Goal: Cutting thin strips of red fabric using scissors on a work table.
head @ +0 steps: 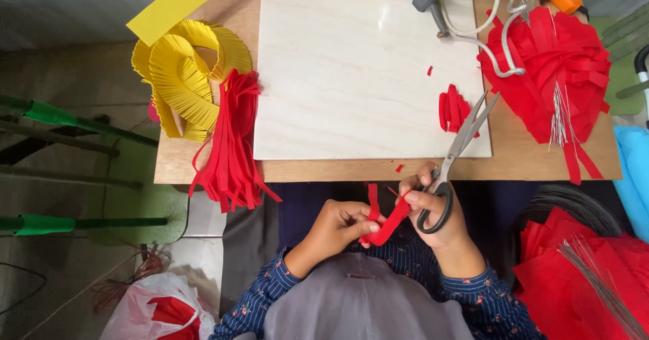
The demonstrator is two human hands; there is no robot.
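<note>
The pale board (351, 69) lies mostly bare at the middle of the surface (541, 161), giving open passage. Yellow fringed strips (186, 76) and hanging red strips (233, 144) crowd its left edge. Red scraps (454, 108), cables (483, 39) and a red paper heap (554, 76) block the right.

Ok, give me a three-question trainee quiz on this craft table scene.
1. True or false: the right hand holds the scissors.
2. What colour is the paper strip pinched between both hands?
A) yellow B) red C) green
3. Fill in: the fringed yellow paper lies to the ____ of the white board, as seen in the head view.

Key: 1 true; 2 B; 3 left. The left hand grips the strip's lower end.
</note>
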